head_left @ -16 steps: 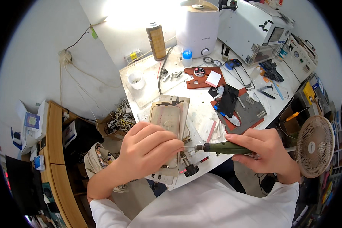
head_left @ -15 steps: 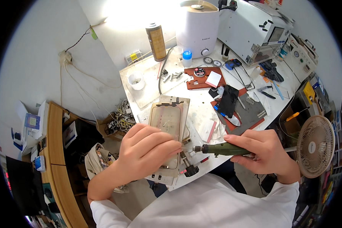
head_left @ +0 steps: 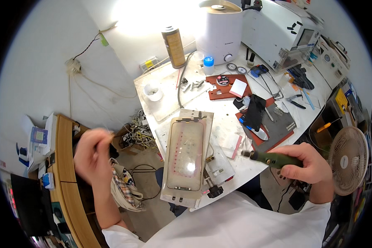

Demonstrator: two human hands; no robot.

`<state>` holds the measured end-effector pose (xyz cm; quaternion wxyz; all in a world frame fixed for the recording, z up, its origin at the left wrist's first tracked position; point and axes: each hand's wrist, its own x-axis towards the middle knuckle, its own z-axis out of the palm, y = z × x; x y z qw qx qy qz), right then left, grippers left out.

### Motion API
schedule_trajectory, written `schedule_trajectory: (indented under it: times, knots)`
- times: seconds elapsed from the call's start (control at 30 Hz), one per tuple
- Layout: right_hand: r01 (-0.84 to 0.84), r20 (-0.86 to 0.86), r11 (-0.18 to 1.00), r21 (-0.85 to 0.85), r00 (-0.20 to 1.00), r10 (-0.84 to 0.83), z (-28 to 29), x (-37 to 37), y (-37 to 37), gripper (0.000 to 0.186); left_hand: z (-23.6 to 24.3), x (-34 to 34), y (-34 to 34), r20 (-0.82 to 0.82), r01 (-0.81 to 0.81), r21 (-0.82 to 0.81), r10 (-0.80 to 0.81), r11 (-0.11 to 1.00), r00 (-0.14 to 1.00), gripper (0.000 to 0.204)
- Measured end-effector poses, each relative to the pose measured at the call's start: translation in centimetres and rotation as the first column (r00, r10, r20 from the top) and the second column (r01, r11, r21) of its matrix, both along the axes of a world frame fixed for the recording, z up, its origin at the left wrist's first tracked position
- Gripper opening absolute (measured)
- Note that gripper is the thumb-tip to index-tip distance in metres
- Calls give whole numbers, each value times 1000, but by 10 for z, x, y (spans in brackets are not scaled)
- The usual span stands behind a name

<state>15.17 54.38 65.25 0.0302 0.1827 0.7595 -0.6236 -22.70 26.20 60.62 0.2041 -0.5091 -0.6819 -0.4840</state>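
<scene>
A flat rectangular phone panel lies clamped in a clear frame jig [head_left: 187, 155] at the near edge of the white workbench [head_left: 231, 120]. My right hand [head_left: 308, 163] is shut on a green rotary tool [head_left: 273, 158], whose tip points left toward the jig, a short way off it. My left hand [head_left: 91, 155] is raised off to the left over the floor, blurred by motion, fingers loosely apart and holding nothing that I can see.
On the bench stand a brown spray can [head_left: 174, 41], a white humidifier [head_left: 219, 29], a small white cup [head_left: 153, 91], red mats [head_left: 225, 84] with small parts, and grey machines [head_left: 279, 33]. A desk fan [head_left: 348, 160] stands at right, a wooden shelf [head_left: 64, 165] at left, cables on the floor.
My left hand has lifted off the jig and swung out to the left. The right hand with the rotary tool has pulled back to the right, away from the jig.
</scene>
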Motion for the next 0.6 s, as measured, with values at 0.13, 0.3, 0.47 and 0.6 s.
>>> schedule_trajectory:
  times: [0.13,0.3,0.47,0.6]
  knots:
    - [-53,-41,998,40,998,55,-7,-13,-2,45,-36,-60,62,132,-125,-348,180,929,975,25]
    - [68,-124,889,452,992,-13,-17,-28,-14,49,-86,-131,140,-61,-54,-234,41,971,997,9]
    - [150,-201,544,826,979,35,-25,-31,-10,55,-113,-151,167,-127,-73,-271,40,960,991,15]
    - [167,-230,422,891,968,101,-29,-39,-8,55,-117,-147,167,-339,-223,-226,138,948,931,21]
